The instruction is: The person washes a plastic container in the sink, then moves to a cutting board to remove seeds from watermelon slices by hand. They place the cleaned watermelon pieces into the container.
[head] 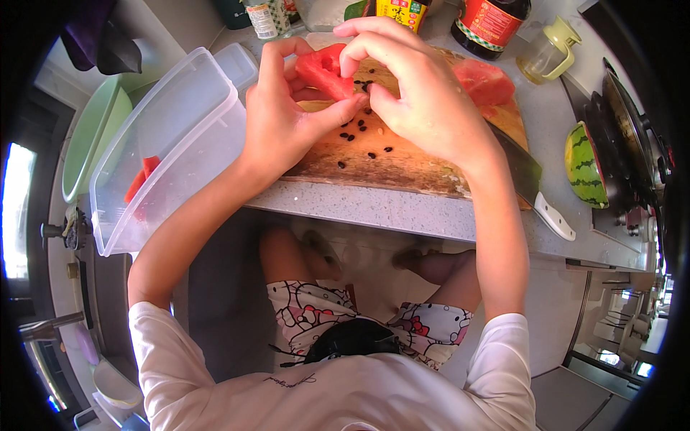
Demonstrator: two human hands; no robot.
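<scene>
My left hand (285, 108) holds a small red wedge of watermelon flesh (326, 70) above the wooden cutting board (415, 169). A small hollow shows in the wedge's face. My right hand (418, 89) meets the wedge from the other side, its index fingertip touching the flesh and its thumb apart, near my left thumb. Black seeds (362, 128) lie scattered on the board beneath. A larger peeled watermelon chunk (482, 81) sits at the board's far right. Partly behind my right forearm, a broad-bladed kitchen knife (555, 218) lies across the board's right edge.
A clear plastic box (178, 129) at left contains red melon pieces (143, 175). Behind it stands a green basin (91, 140). Sauce bottles (490, 27) and an oil jug (550, 51) line the back. A rind-on watermelon piece (585, 164) rests at right by the stove (620, 215).
</scene>
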